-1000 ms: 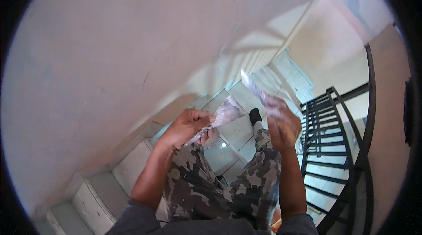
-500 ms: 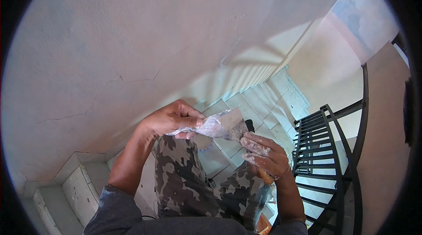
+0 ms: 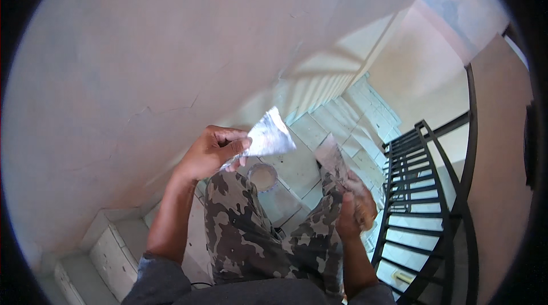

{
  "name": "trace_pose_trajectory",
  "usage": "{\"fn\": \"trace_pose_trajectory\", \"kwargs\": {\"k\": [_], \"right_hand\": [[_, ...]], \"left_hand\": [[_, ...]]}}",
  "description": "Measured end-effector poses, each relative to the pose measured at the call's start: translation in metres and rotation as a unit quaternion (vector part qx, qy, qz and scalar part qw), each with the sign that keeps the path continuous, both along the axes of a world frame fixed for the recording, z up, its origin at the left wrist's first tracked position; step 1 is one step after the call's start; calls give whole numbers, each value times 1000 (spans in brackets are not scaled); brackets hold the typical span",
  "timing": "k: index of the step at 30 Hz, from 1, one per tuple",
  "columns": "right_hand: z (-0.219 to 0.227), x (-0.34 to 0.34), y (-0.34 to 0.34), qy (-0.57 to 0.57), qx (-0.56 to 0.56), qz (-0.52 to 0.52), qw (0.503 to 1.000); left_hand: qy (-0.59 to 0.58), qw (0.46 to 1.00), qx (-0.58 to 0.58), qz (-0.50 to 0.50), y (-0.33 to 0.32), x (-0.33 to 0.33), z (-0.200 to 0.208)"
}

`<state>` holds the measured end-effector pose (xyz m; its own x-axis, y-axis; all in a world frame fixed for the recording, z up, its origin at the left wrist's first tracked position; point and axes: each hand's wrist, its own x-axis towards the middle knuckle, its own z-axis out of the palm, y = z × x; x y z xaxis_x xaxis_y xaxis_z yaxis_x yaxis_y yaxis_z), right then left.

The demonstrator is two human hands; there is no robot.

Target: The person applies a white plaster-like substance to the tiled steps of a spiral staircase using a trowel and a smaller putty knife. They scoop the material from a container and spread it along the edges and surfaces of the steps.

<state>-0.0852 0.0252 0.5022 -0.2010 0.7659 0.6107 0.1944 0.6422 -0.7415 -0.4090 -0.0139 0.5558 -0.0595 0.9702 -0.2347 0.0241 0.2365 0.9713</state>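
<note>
My left hand [image 3: 220, 151] is closed round the narrow end of a fan-shaped putty knife [image 3: 271, 136], whose flat part is coated in white putty and points up and to the right. Over my right knee, my right hand [image 3: 355, 205] grips a second putty knife [image 3: 331, 156]. Its blade is smeared with putty and tilts up to the left; the fingers hide most of its handle. The two blades are apart. Below and between them, a round container [image 3: 262, 177] with a pale inside stands on the floor.
A plastered wall [image 3: 131, 65] with thin cracks rises ahead and to the left. Tiled steps [image 3: 114, 248] lie at lower left, and more pale steps [image 3: 365, 111] run off at far right. A black metal railing [image 3: 416, 191] stands close to my right arm.
The two putty knives, together before, have separated. The right one has swung upright and slightly right; the left one's flat end has turned upward. The round container now shows more fully.
</note>
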Motion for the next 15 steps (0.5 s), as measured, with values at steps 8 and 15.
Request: {"fn": "trace_pose_trajectory", "kwargs": {"k": [8,15], "right_hand": [[0,-57,-36,435,-370,2,821],[-5,-64,-27,437,-430,-31,789]], "left_hand": [[179,962,151,142,2,68,-52],[425,845,307,99,1,80,-72]]}}
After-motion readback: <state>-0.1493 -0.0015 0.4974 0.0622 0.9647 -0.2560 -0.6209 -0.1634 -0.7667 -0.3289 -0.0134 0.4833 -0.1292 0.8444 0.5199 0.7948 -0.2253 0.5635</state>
